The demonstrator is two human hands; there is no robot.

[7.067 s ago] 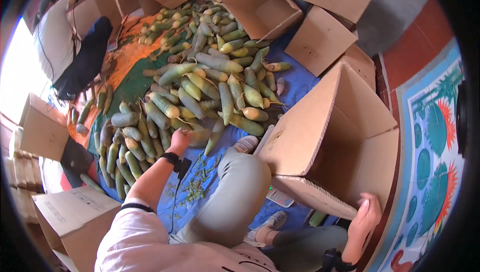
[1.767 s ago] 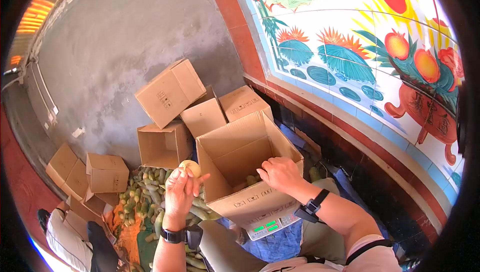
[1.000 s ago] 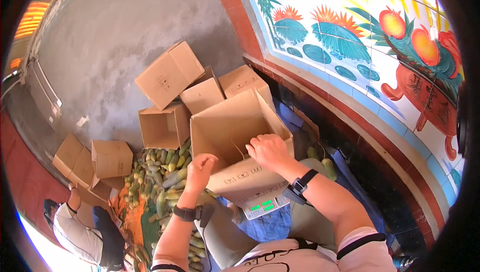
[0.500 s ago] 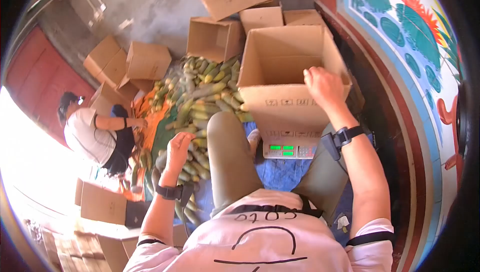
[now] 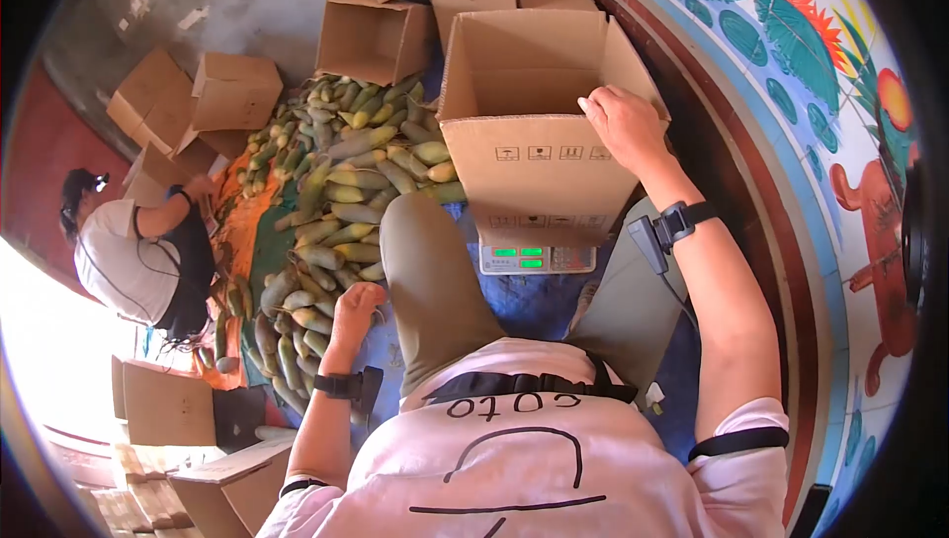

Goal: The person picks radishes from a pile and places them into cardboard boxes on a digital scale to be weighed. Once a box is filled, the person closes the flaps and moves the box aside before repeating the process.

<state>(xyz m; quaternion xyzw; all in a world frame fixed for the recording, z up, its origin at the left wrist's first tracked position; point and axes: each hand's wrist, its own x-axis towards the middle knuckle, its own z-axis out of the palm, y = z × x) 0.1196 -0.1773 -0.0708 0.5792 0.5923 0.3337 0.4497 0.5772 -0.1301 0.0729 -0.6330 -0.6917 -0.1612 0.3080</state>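
Observation:
A tall open cardboard box stands on a digital scale with green lit digits, between my knees and beyond them. My right hand is closed on the box's near rim, toward its right corner. Left of my left knee, my left hand hovers by a heap of long green vegetables that look like radishes. Its fingers are curled, and whatever they may hold is hidden. What I see of the box's inside is bare cardboard.
Several cardboard boxes lie behind the heap and at the left. Another person crouches at the left beside an orange sheet. A blue sheet covers the floor under me. A painted wall runs along the right.
My view has shifted, so the boxes and heap sit higher and further left. My right hand stays at the box rim. My left hand has lowered slightly beside my knee.

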